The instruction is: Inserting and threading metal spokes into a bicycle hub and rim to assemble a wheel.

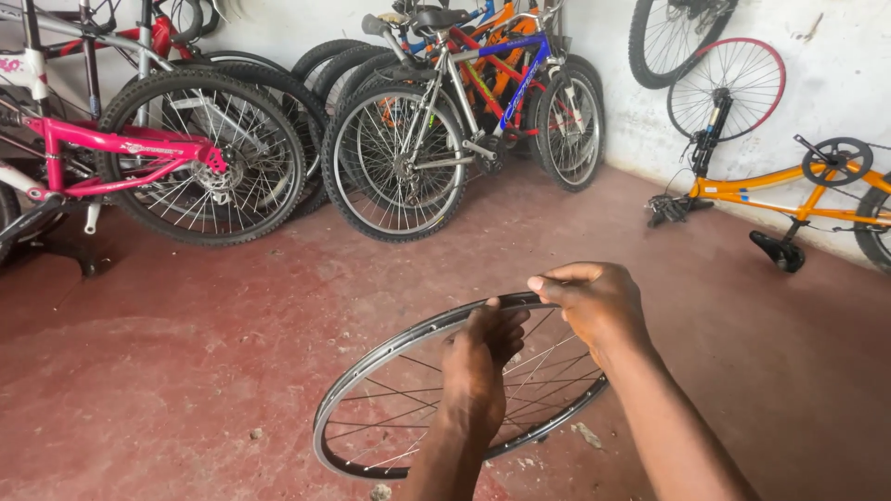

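Bare silver spoked wheel rim (pixel 371 371), tilted, long axis lower-left to upper-right | your left hand (pixel 478 366) and right hand (pixel 594 301) grip its far edge | bicycles (pixel 418 130) behind.

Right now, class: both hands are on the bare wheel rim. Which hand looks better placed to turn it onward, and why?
Probably the right hand: it grips over the far top edge of the wheel rim, fingers curled around it. The left hand lies inside, over the spokes, seemingly only steadying it.
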